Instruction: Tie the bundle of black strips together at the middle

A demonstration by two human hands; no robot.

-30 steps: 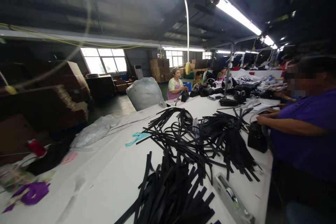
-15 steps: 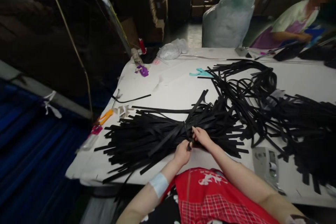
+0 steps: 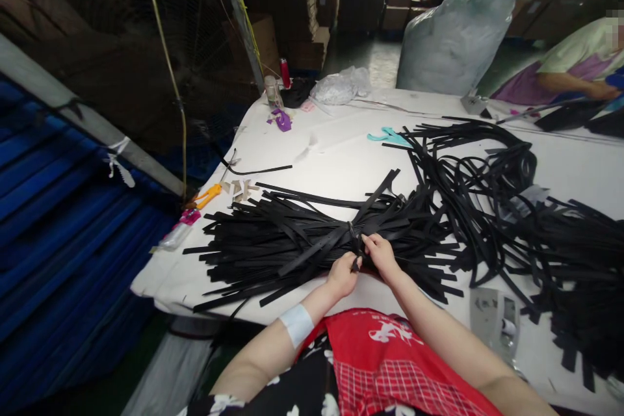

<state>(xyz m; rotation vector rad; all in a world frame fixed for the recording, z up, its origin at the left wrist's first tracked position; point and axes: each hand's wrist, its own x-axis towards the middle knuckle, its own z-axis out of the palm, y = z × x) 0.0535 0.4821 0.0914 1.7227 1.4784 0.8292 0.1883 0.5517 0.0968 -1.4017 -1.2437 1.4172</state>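
A large bundle of flat black straps [image 3: 273, 240] lies across the white table, cinched at its middle by a narrow black tie [image 3: 351, 230]. My left hand [image 3: 344, 274] is closed at the near side of the cinched middle, with a short black end showing by the thumb. Just to its right, my right hand [image 3: 381, 252] pinches at the tie, fingertips pressed together. Both hands touch the bundle at its waist. Exactly how the tie passes between the fingers is hidden.
More loose black straps [image 3: 487, 201] spread over the right side of the table [image 3: 326, 156]. Turquoise scissors [image 3: 387, 136] lie beyond the bundle, an orange-handled cutter [image 3: 207, 195] at the left edge. A grey device [image 3: 494, 322] sits near right. A co-worker [image 3: 570, 71] works at the far right.
The camera view has turned slightly left, so the scene sits further right. Both hands stay at the bundle's cinched middle, with little visible movement.
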